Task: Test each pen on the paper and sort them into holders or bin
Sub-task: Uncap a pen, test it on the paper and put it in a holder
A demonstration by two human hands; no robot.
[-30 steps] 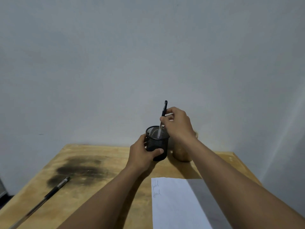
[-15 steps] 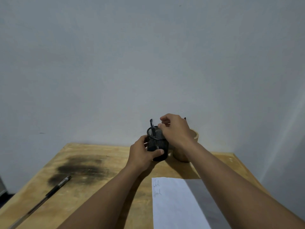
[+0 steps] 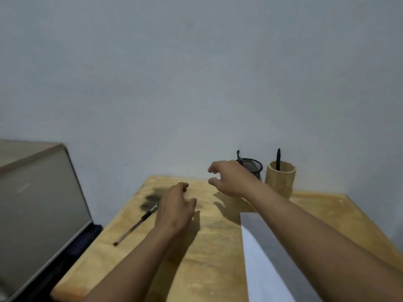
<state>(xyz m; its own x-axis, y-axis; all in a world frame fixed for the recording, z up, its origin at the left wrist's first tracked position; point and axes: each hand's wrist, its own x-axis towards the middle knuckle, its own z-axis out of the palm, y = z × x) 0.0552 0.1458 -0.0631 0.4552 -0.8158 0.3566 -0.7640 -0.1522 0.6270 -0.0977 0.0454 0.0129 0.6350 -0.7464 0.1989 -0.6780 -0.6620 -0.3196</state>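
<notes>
We hold our left hand (image 3: 174, 212) loose and empty just right of the pen (image 3: 136, 225), which lies on the table (image 3: 207, 258) slanting from near-left to far-right. Our right hand (image 3: 229, 177), apparently empty too, hangs farther off.

Only two limbs of the person are shown. The left hand (image 3: 174, 211) and the right hand (image 3: 232, 179) are bare, and skin alone is presented on their backs, knuckles and fingers. The left forearm (image 3: 130, 269) and the right forearm (image 3: 316, 236) are likewise bare along the whole length that is seen, from the wrist to the lower edge of the view. Both forearms are narrow at the wrist and are rendered broader toward the camera by the wide lens. The outlines of the fingers are softened by blur, so nails and fine creases cannot be made out. The upper arms and the trunk are cut off by that lower edge.
</notes>
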